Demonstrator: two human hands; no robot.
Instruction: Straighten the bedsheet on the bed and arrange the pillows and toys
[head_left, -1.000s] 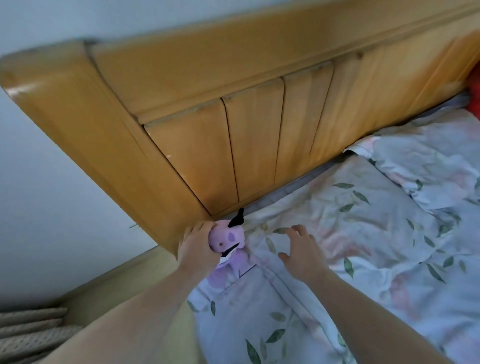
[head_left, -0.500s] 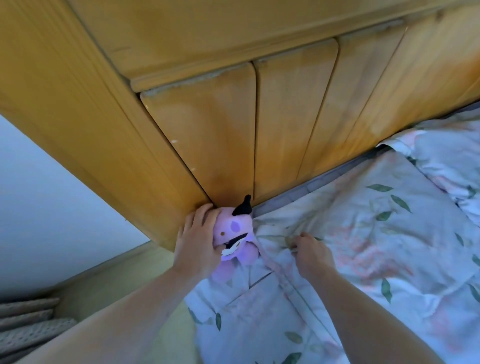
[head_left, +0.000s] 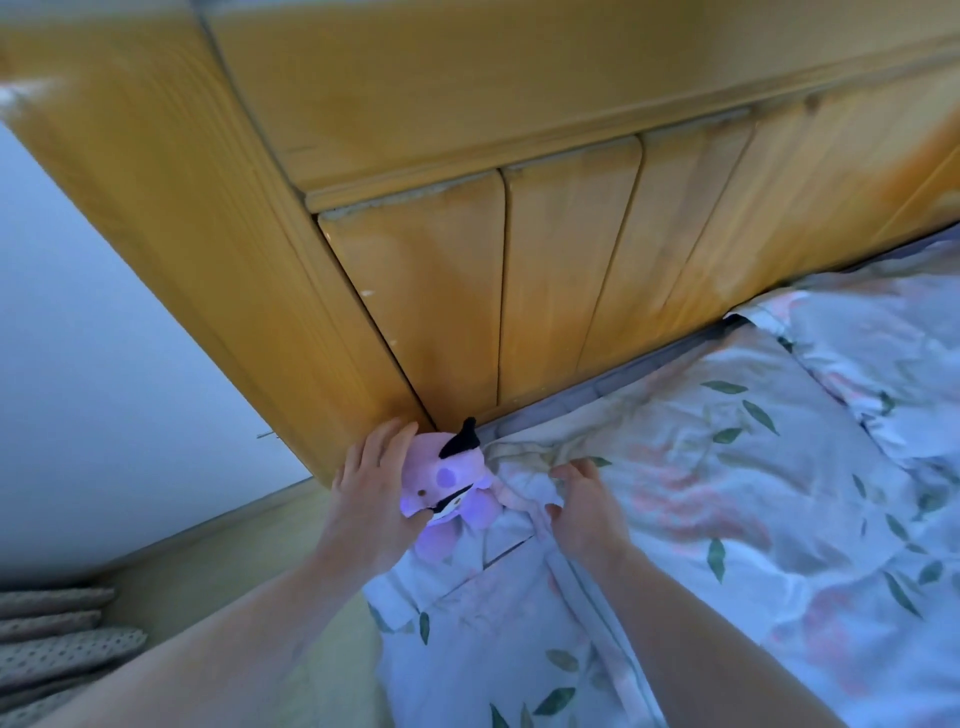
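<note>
A small purple plush toy with a black ear sits in the bed's corner, against the wooden headboard. My left hand holds it from the left, fingers along its head and thumb at its front. My right hand grips bunched fabric at the near corner of a floral pillow, just right of the toy. A second floral pillow lies further right along the headboard. The floral bedsheet is wrinkled below my hands.
The headboard's thick side post meets the pale wall at the left. The bed's side rail runs under my left forearm. Grey dotted cushions are stacked at the bottom left.
My right hand went from resting flat on the pillow to gripping its corner fabric. My left hand stayed on the plush toy, now tucked closer into the headboard corner. The view has moved closer.
</note>
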